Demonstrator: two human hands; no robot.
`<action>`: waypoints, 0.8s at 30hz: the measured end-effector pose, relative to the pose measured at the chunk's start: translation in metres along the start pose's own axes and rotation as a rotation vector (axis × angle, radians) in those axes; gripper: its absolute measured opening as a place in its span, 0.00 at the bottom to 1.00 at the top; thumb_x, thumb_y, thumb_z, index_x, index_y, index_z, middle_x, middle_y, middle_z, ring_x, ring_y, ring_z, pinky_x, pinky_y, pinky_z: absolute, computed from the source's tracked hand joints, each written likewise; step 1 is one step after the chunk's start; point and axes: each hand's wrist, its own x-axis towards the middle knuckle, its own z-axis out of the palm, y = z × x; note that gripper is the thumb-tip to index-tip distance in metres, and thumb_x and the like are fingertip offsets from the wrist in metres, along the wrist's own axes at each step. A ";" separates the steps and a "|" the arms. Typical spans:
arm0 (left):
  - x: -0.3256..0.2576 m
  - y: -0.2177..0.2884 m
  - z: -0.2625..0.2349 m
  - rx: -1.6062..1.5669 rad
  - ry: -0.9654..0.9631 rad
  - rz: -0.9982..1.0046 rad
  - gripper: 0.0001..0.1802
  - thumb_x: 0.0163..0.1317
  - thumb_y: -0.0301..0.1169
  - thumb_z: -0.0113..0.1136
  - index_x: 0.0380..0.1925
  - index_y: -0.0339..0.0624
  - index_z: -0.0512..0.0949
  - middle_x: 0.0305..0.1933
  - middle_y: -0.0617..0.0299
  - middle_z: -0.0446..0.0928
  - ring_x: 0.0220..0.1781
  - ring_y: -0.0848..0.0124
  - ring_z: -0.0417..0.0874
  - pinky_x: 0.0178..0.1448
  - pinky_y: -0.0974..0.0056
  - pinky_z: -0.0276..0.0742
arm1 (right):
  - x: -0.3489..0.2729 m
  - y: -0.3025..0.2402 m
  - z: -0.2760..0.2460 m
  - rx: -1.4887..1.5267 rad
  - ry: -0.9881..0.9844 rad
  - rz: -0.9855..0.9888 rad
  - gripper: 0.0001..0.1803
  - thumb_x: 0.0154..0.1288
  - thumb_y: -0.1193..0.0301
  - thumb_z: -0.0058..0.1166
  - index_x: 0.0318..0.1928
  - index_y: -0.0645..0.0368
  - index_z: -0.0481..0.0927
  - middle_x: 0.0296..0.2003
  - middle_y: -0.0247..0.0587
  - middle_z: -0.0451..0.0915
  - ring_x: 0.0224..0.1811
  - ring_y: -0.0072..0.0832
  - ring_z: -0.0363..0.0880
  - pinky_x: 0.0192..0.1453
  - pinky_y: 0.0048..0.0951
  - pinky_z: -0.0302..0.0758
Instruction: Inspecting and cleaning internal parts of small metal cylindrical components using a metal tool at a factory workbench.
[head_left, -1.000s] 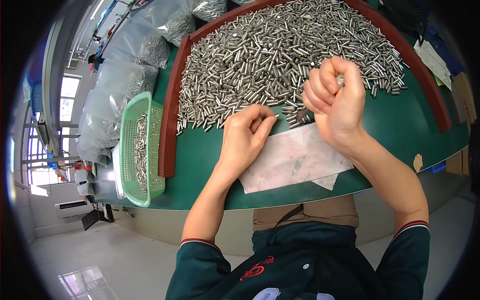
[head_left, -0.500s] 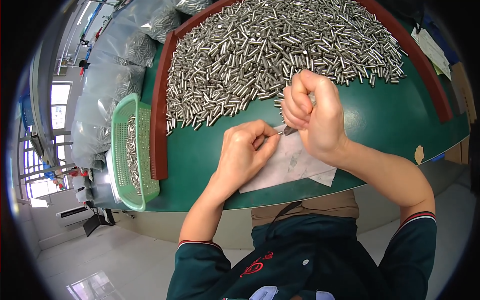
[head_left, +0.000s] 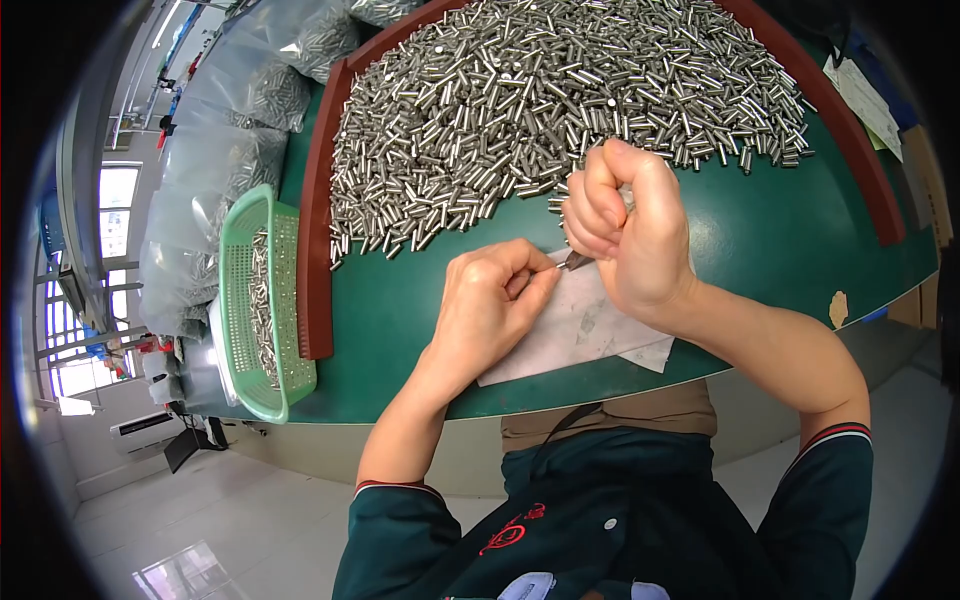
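Over a pale sheet (head_left: pixel 560 335) on the green tabletop, my left hand (head_left: pixel 490 305) pinches a small metal pin (head_left: pixel 562 266) between thumb and forefinger. My right hand (head_left: pixel 630 230) is closed in a fist around a hand tool; only its dark pointed tip (head_left: pixel 575 260) shows below the fingers, so I cannot tell its kind. The tip meets the pin's end or lies just beside it. A few loose pins are partly hidden behind the right fist. Just beyond both hands spreads a large heap of short silvery metal pins (head_left: pixel 480 130).
Red-brown rails (head_left: pixel 315 230) border the heap. A green plastic basket (head_left: pixel 282 375) with some pins stands at the left, beside clear bags of metal pins (head_left: pixel 275 95). Papers (head_left: pixel 865 105) lie at the far right. The table's curved front edge runs close to my body.
Both hands keep nearly the same place and grip. The dark tip and the pin shift very slightly; the whole view moves a little.
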 end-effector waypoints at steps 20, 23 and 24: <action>-0.001 0.006 -0.003 -0.023 -0.005 -0.050 0.05 0.48 0.23 0.56 0.20 0.32 0.73 0.10 0.58 0.64 0.12 0.73 0.64 0.19 0.66 0.61 | 0.003 0.000 0.007 -0.065 -0.007 -0.042 0.21 0.63 0.65 0.29 0.12 0.53 0.53 0.08 0.28 0.51 0.09 0.15 0.43 0.13 0.21 0.42; -0.003 -0.005 -0.011 -0.418 0.091 -0.142 0.03 0.54 0.26 0.55 0.25 0.38 0.73 0.20 0.71 0.67 0.21 0.84 0.61 0.25 0.76 0.58 | 0.008 -0.014 -0.002 0.075 -0.055 -0.127 0.19 0.61 0.65 0.30 0.12 0.53 0.53 0.08 0.27 0.50 0.09 0.16 0.43 0.13 0.21 0.42; 0.001 -0.007 -0.018 -0.820 0.076 -0.125 0.04 0.56 0.27 0.54 0.27 0.41 0.70 0.25 0.66 0.68 0.25 0.83 0.62 0.27 0.76 0.59 | 0.011 -0.020 -0.001 0.138 -0.048 -0.160 0.18 0.59 0.67 0.30 0.12 0.54 0.53 0.08 0.28 0.50 0.09 0.15 0.43 0.12 0.21 0.42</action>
